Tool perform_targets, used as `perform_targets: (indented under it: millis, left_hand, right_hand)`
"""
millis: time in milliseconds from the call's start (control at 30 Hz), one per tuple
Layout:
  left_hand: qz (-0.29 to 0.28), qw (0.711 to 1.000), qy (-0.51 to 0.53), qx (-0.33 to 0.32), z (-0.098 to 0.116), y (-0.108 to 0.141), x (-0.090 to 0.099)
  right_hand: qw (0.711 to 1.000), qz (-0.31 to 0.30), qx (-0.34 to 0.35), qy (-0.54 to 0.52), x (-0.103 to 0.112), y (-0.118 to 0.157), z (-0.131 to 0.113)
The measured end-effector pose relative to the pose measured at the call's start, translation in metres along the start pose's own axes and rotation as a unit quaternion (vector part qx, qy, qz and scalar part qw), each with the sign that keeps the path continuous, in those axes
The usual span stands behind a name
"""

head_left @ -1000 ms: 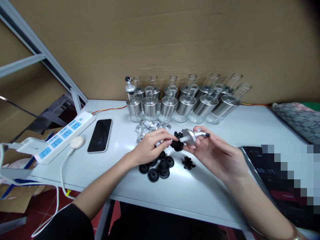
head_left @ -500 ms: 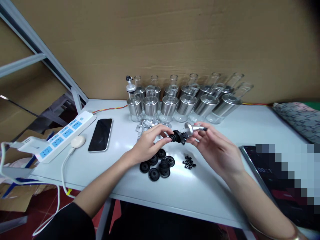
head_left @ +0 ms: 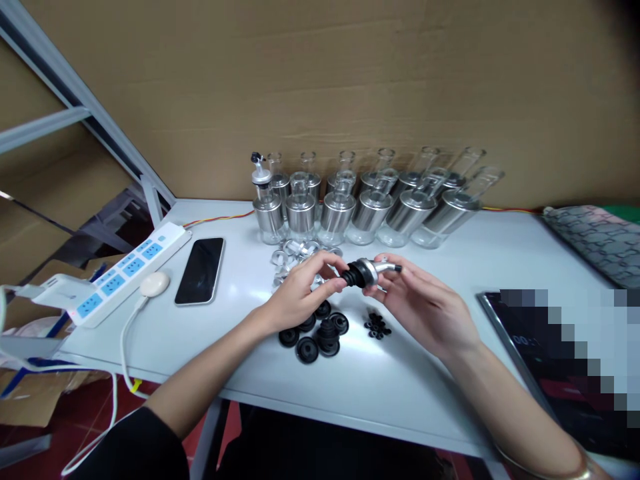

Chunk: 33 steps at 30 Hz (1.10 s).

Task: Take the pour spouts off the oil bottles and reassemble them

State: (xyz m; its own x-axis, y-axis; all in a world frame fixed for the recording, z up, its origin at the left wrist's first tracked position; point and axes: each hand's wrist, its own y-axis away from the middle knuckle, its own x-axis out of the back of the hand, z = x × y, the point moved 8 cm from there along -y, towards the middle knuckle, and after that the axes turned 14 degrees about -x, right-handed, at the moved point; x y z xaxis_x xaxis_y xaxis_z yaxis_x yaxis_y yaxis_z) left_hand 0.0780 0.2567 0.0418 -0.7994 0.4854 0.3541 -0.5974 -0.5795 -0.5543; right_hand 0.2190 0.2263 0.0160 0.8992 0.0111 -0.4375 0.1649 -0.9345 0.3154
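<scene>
Between my hands, above the table, a black ribbed rubber stopper (head_left: 354,275) meets a silver pour spout (head_left: 373,270). My left hand (head_left: 303,290) pinches the stopper's narrow ribbed end between thumb and fingers. From the other side, my right hand (head_left: 423,297) holds the spout, whose black-tipped tube points right. The stopper's wide flange sits against the spout's round base. Below lie several more black stoppers (head_left: 307,349) and a small pile of black rings (head_left: 377,326). Behind my left hand are loose silver spout parts (head_left: 295,253), partly hidden.
Two rows of glass bottles with metal sleeves (head_left: 339,212) stand at the back; the front left bottle carries a spout (head_left: 261,175). To the left are a phone (head_left: 200,271) and a power strip (head_left: 131,270). A tablet-like screen (head_left: 520,340) lies at right.
The gap between stopper and spout has closed: the spout moved left onto the stopper's flange. My right hand shifted slightly left with it; my left hand stayed nearly in place.
</scene>
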Motion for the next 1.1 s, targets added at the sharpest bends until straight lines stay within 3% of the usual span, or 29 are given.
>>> perform_targets:
  millis: [133, 367, 533, 667, 1100]
  left_hand:
    - [-0.003, 1.0, -0.002, -0.014, 0.001, 0.001, -0.002]
    - [-0.1, 0.993, 0.004, -0.062, 0.013, -0.001, -0.015]
    - [-0.062, 0.996, 0.067, -0.005, 0.005, 0.001, -0.011]
    - [-0.068, 0.994, 0.087, 0.018, 0.001, 0.005, -0.014]
    - [-0.059, 0.997, 0.051, -0.02, 0.015, -0.002, -0.011]
  right_hand:
    - [1.0, -0.008, -0.013, -0.011, -0.002, -0.001, 0.002]
    - [0.997, -0.04, -0.029, -0.054, -0.005, -0.002, 0.005]
    - [0.997, -0.053, -0.037, -0.047, -0.007, -0.003, 0.008]
    - [0.996, -0.057, -0.037, -0.049, -0.007, -0.004, 0.009]
    - [0.999, -0.043, -0.024, -0.008, -0.009, -0.003, 0.012]
